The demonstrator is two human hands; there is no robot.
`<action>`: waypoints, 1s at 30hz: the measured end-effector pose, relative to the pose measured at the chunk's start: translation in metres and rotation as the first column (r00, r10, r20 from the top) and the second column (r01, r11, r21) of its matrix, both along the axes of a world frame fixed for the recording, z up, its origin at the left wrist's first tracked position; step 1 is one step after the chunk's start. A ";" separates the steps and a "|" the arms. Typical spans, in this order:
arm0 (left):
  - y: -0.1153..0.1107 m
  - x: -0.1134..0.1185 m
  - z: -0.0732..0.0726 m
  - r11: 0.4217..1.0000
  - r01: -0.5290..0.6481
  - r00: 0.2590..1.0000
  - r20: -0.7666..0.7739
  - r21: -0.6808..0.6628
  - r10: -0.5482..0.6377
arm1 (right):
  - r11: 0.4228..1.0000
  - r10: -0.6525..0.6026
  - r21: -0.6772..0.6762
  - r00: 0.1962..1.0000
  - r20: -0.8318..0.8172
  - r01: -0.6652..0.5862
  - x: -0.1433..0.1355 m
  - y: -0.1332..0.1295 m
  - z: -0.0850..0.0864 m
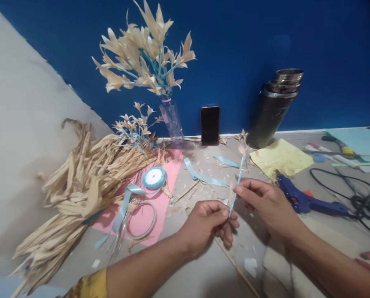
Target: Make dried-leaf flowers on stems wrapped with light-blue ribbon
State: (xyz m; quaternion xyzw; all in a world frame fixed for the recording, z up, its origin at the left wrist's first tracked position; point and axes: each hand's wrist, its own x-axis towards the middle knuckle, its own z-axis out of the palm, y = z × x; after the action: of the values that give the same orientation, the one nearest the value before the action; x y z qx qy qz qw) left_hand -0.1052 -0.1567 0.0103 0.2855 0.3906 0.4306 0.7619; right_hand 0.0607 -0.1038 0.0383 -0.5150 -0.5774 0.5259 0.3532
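Head view: slim blue-wrapped stem (pixel 240 171), its tip seemingly a pale flower.

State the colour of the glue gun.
The glue gun is dark blue, and it shows best in the head view, right of the hands.

Left grip (pixel 211 223) and right grip (pixel 261 198), both pinched, close together.
The left forearm (pixel 149 263) angles up to its grip, thumb against forefinger, other fingers loosely curled below. Right of it and slightly farther forward, the right grip pinches thumb to forefinger, palm turned inward; the right forearm (pixel 324 256) slants in from behind its grip.
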 end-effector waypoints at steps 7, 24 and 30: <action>0.000 -0.002 -0.003 0.999 -0.032 0.999 -0.019 0.021 0.032 | 0.998 -0.043 0.043 0.999 -0.009 0.044 0.002 0.006 0.002; 0.007 -0.003 -0.017 0.983 -0.140 0.984 -0.092 0.121 0.152 | 0.977 0.213 0.025 0.974 -0.079 -0.212 -0.011 -0.004 -0.008; 0.010 -0.006 -0.025 0.979 -0.171 0.979 -0.097 0.114 0.182 | 0.859 -0.051 0.508 0.977 0.208 -0.063 0.001 0.002 -0.006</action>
State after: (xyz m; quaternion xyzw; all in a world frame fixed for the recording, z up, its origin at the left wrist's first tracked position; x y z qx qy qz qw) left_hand -0.1109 -0.1466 -0.0145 0.3122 0.4314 0.5005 0.6826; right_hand 0.0618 -0.1015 0.0327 -0.4546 -0.7324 0.2963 0.4113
